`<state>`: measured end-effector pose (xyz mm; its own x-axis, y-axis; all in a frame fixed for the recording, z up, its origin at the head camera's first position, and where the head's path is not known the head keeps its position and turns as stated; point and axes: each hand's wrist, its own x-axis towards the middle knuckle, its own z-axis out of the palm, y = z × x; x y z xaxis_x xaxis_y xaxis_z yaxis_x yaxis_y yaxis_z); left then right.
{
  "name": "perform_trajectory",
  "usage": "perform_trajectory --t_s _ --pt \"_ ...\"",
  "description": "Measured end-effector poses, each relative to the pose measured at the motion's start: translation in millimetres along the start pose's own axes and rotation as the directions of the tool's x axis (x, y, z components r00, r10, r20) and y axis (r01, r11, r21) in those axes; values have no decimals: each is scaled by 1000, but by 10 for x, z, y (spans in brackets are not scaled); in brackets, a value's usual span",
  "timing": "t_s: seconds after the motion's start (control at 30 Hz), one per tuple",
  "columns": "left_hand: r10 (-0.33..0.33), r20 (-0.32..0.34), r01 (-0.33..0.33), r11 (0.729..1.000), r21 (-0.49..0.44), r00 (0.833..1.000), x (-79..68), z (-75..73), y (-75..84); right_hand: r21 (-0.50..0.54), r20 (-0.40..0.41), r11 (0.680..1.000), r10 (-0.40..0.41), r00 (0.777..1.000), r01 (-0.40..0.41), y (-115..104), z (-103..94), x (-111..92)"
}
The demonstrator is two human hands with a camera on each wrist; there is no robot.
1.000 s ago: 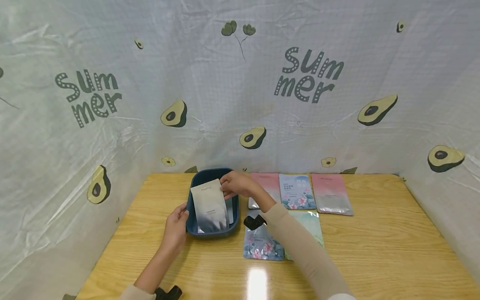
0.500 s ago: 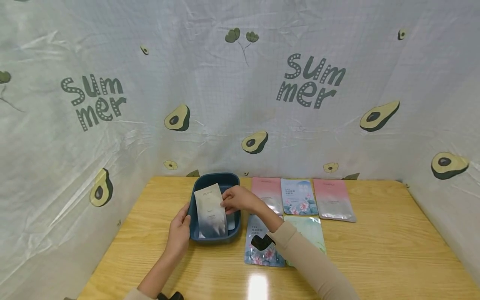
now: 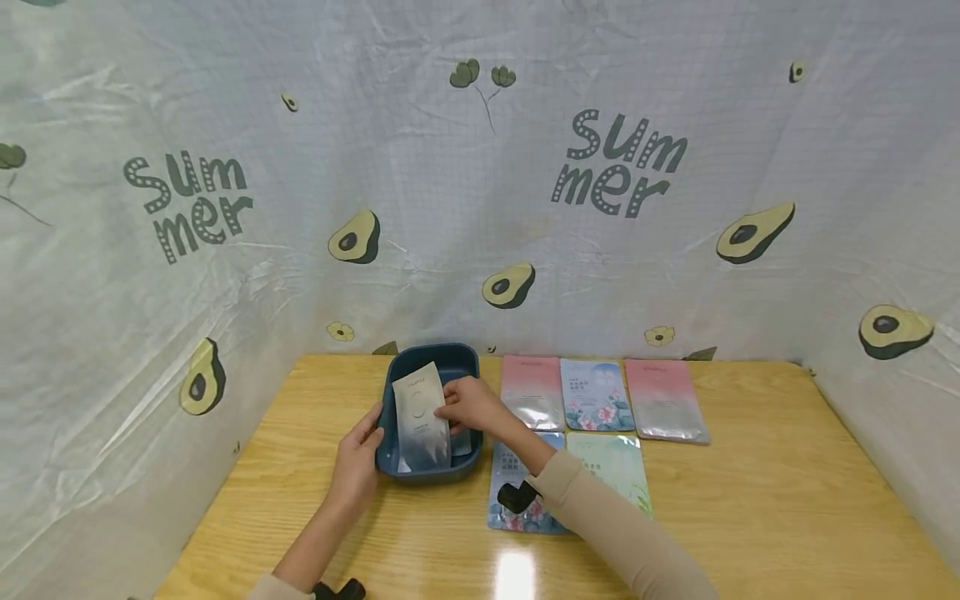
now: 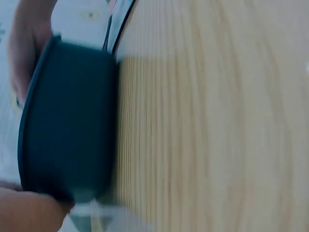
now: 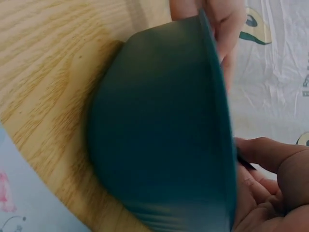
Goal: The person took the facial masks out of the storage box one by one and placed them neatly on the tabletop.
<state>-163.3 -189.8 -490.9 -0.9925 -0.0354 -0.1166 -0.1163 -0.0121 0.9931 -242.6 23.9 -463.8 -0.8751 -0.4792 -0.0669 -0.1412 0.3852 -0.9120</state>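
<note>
My left hand (image 3: pixel 355 473) grips the left side of a dark blue plastic basin (image 3: pixel 442 478), thumb near the rim. With thumb and fingers my right hand (image 3: pixel 477 405) pinches the right edge of a cream-to-grey sheet mask packet (image 3: pixel 422 425). That packet leans inside the basin, slightly bowed. Another pale packet (image 3: pixel 462 443) shows partly beneath it. In the left wrist view the basin's outer wall (image 4: pixel 72 116) hides most of its contents. The right wrist view has the right thumb and fingers by the basin's rim (image 5: pixel 219 87), a dark sliver of packet between them.
Right of the basin lie two rows of flat mask packets: a pink one (image 3: pixel 531 387), a blue floral one (image 3: pixel 597 396) and another pink one (image 3: pixel 666 400) behind; a blue floral one (image 3: pixel 517 467) and a green one (image 3: pixel 615 467) in front. A printed curtain (image 3: pixel 420 167) hangs behind the wooden table (image 3: pixel 787 500).
My right hand has shifted down along the packet's right edge, and the packet has become bowed and more upright. The left hand keeps its hold on the basin. The head view has shifted slightly.
</note>
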Motion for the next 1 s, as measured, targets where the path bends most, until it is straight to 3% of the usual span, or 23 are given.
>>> perform_trajectory --t_s 0.1,0.33,0.6,0.83,1.0 --pt "-30 60 32 999 -37 998 31 -82 15 29 -9 1000 7 1000 -7 40 -10 -9" --pt "-69 157 70 998 1 985 56 -218 39 115 -17 993 5 1000 -3 133 -24 -10" --pt "-52 94 50 998 24 994 63 -159 60 201 -37 978 -49 998 55 201 -102 -79" --pt "-12 94 9 999 37 995 63 -118 64 406 -35 911 -62 997 71 325 -397 -247" --pt "-11 71 8 999 41 997 60 -136 58 449 -71 891 -42 997 70 378 -583 -426"
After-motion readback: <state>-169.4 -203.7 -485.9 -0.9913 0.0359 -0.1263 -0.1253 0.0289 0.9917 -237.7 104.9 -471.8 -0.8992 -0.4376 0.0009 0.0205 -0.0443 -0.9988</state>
